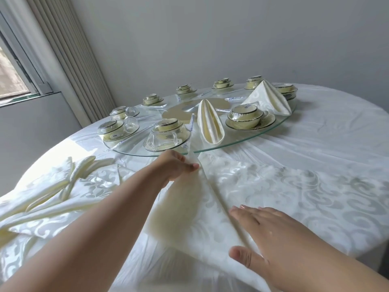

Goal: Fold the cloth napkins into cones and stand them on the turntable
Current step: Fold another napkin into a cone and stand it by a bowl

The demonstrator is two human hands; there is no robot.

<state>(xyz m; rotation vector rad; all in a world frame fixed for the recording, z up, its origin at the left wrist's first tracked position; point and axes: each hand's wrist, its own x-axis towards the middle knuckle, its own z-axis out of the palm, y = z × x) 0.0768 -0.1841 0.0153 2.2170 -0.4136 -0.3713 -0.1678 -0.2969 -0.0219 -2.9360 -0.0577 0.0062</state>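
Two hands are working one napkin on the desk, its long axis running from us twd the turntable. We're pinching its far tip w/ the left hand, nearer the glass, while the right hand is pressing flat, fingers straight, on the near fold.

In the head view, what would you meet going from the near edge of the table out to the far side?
Right hand → left hand pinching the napkin → glass turntable rim → folded cone → far place settings.
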